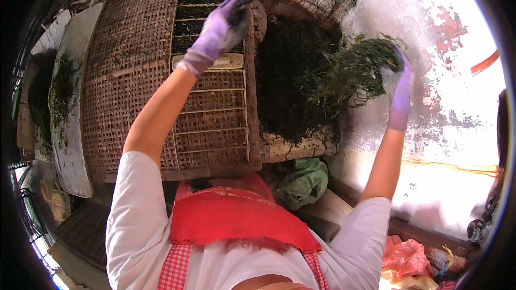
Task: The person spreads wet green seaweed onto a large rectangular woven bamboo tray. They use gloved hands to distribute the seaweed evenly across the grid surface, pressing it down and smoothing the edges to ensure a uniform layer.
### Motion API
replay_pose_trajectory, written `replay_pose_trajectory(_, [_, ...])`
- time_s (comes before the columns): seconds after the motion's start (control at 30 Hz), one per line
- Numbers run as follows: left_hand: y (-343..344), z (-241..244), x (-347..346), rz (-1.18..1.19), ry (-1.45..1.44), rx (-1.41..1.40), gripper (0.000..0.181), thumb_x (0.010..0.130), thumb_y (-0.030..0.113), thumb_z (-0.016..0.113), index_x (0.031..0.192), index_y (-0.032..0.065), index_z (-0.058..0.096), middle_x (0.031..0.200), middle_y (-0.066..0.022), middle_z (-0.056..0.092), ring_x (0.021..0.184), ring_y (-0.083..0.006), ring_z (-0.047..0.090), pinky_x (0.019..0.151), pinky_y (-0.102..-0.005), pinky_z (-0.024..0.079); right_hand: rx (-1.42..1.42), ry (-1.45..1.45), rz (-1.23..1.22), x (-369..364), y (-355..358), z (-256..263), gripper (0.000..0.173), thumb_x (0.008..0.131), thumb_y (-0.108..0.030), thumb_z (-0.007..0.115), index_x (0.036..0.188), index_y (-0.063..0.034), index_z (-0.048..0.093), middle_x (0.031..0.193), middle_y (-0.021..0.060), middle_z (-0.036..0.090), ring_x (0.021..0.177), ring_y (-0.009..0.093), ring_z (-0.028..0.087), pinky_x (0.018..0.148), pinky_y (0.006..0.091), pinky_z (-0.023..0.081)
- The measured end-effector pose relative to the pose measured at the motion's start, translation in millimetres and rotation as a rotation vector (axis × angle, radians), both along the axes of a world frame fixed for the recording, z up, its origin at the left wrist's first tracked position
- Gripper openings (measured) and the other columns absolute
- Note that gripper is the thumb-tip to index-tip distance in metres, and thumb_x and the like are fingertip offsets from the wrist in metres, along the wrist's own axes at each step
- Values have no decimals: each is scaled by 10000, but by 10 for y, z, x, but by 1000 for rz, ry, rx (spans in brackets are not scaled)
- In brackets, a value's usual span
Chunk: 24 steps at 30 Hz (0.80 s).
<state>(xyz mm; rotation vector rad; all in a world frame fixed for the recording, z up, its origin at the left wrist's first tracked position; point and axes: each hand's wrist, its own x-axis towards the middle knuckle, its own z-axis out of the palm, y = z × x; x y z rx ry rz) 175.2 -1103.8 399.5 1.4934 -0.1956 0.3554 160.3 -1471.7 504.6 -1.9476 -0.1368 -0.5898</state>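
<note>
My left hand (225,28), in a purple and dark glove, is over the upper right part of a barred rack (211,89) lying on a woven bamboo tray (129,48). Blur and the turned hand hide whether its fingers hold anything. A light bar (225,61) crosses the rack below it. My right hand (397,68), gloved alike, grips a loose clump of dark green leafy strands (358,70) at the right, beside the pale wall. The strands hang over a dark heap of similar leaves (290,80) just right of the tray's wooden edge.
A pale board (74,100) with green scraps stands left of the tray. The stained wall (439,108) bounds the right side. A green plastic bag (306,183) lies below the heap, and a red plastic bag (407,255) is at lower right.
</note>
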Motion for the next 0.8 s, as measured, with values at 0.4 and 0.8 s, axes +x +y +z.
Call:
replay_pose_trajectory(0.4, [-1357, 1960, -167, 337, -1344, 380, 271, 835, 178, 519, 1052, 16, 529, 886, -137, 603, 771, -242, 602, 670, -323, 511, -149, -226, 317, -147, -280, 1364, 367, 809, -74, 592, 1150, 29, 504, 1059, 111, 570, 919, 204, 567, 815, 300, 490])
replay_pose_trajectory(0.8, [-1433, -569, -453, -425, -463, 682, 768, 720, 113, 689, 1374, 186, 295, 1416, -78, 283, 1295, -250, 292, 1068, -425, 227, -535, -637, 90, -18, -1227, 1685, 360, 878, -183, 518, 1183, 5, 484, 1120, 139, 559, 957, 231, 572, 791, 346, 504])
